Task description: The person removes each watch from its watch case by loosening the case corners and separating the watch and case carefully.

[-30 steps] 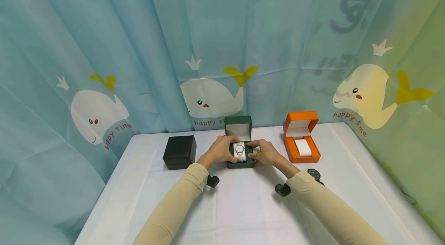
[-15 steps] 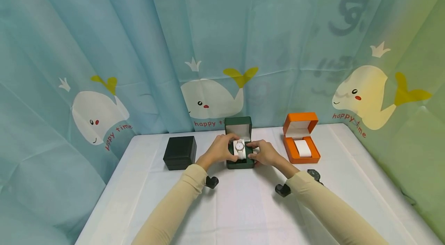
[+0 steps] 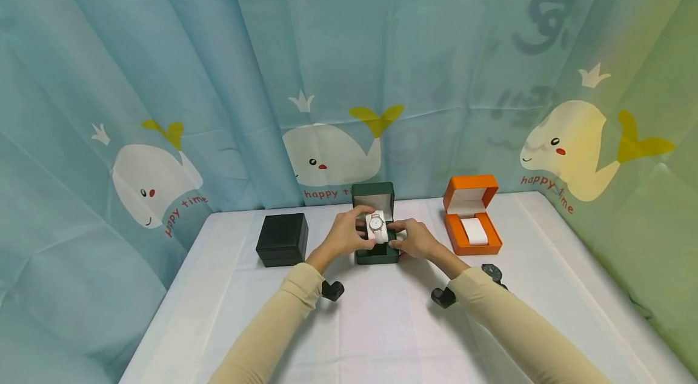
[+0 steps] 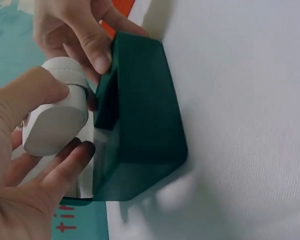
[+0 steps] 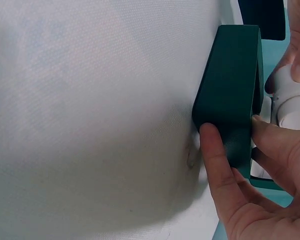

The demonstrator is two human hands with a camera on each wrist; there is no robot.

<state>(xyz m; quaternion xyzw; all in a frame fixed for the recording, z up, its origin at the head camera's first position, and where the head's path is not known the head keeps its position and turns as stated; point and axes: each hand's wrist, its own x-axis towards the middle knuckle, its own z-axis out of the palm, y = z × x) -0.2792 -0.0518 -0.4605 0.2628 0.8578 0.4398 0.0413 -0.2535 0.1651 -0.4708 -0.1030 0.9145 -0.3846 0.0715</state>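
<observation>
A white-strapped watch (image 3: 376, 223) is wrapped round a white cushion (image 4: 55, 127). My left hand (image 3: 343, 235) pinches this cushion between thumb and fingers, tilted above the base of an open green watch box (image 4: 150, 100). The box's lid (image 3: 373, 188) stands upright at the back, with a pale lining. On the box's right side, my right hand (image 3: 417, 240) grips the wall, the thumb on the inner rim and a finger (image 5: 217, 160) along the outside. In the right wrist view the cushion is partly cut off by the frame edge.
A closed black box (image 3: 281, 237) stands to the left on the white-covered table (image 3: 382, 335). To the right is an open orange box (image 3: 454, 230) with a white cushion (image 3: 475, 231) in it. A dark watch (image 3: 492, 273) lies by the right sleeve. A whale-print curtain (image 3: 436, 57) hangs behind.
My left hand has raised the cushion with the watch up out of the green box's base, tilting it, and a dark recess shows below. My right hand has stayed on the box.
</observation>
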